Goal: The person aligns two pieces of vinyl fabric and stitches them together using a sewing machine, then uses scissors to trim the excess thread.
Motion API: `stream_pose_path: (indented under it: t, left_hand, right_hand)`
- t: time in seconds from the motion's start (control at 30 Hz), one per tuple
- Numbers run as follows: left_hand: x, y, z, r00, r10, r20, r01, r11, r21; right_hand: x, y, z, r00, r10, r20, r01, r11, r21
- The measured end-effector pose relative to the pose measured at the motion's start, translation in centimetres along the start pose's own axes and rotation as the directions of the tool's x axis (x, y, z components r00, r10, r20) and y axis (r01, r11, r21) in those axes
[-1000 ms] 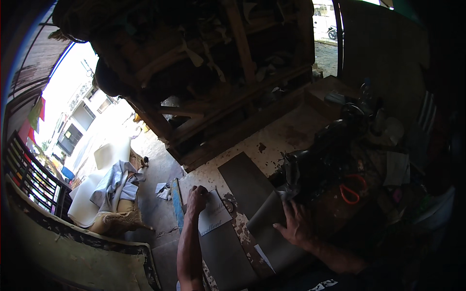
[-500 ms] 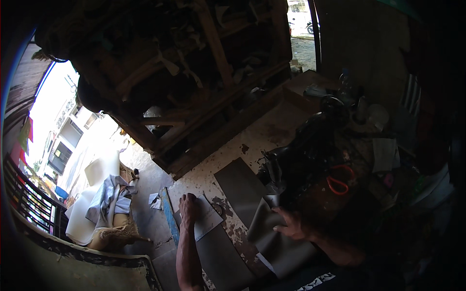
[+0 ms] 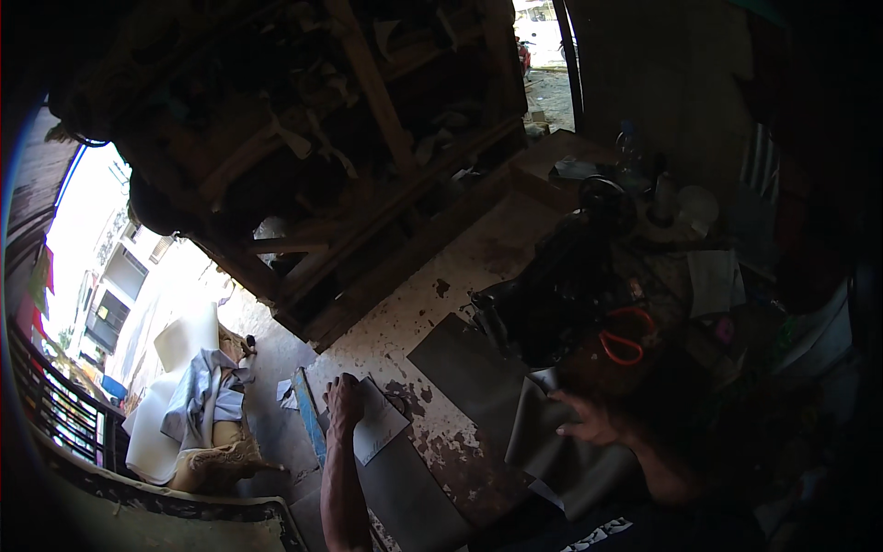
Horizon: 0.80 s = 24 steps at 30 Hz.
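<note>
My left hand (image 3: 343, 400) has its fingers curled at the top of a white printed card (image 3: 381, 429); what they hold, if anything, is hidden. Beneath the card lies a dark grey strip of material (image 3: 409, 497). My right hand (image 3: 589, 421) rests on a second, rumpled dark grey sheet (image 3: 543, 451), thumb and fingers apart. This sheet reaches toward a black sewing machine (image 3: 543, 294), whose needle area is too dark to make out. An orange loop (image 3: 624, 342) lies right of the machine.
The worn table (image 3: 432, 313) has a blue left edge. A large wooden frame (image 3: 377, 101) stands behind it. To the left are a cushioned piece (image 3: 184, 432) draped with pale cloth and a railing (image 3: 74, 405). A bottle (image 3: 628, 143) stands at the back right.
My right hand and the sheet under it have moved right, and the sheet is more bunched. My left hand stays on the card. The whole view has shifted.
</note>
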<state>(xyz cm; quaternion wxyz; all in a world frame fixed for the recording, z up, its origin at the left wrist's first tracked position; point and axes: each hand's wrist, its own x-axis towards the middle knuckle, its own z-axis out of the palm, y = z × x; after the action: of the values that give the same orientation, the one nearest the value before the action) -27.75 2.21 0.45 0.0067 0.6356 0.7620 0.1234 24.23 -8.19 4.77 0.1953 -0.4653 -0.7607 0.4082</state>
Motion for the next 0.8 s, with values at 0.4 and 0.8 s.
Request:
stream_pose_path:
  t: [0.4, 0.8]
  left_hand:
    - [3.9, 11.1, -9.8, 0.956, 0.264, -0.124, -0.287, 0.929, -0.233]
    - [4.3, 14.7, -13.8, 0.894, 0.416, -0.166, -0.444, 0.874, -0.200]
  right_hand:
    - [0.6, 0.5, 0.2, 0.999, -0.004, 0.037, 0.005, 1.000, -0.026]
    - [-16.3, -6.6, -18.5, 0.876, -0.096, -0.473, 0.101, 0.995, -0.015]
